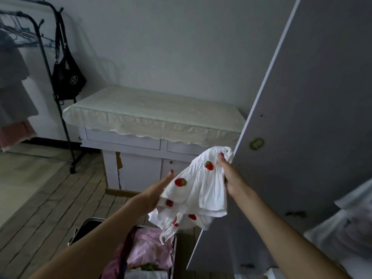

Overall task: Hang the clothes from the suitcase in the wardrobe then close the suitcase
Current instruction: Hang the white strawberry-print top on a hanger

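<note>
A white garment with red strawberry prints (198,190) hangs in the air in front of me. My right hand (229,174) grips its top edge, right beside the edge of the open grey wardrobe door (302,117). My left hand (159,190) lies flat against the garment's left side with its fingers stretched out. Below, the open suitcase (175,250) holds pink clothes (149,250) and other folded pieces. Folded pale fabric (346,228) lies inside the wardrobe at the right.
A white cabinet with a cream cloth cover (153,115) stands against the wall ahead. At the left, a black clothes rack (60,109) carries hangers, a grey garment (14,87) and a black bag (67,79). The floor is wooden planks (50,198).
</note>
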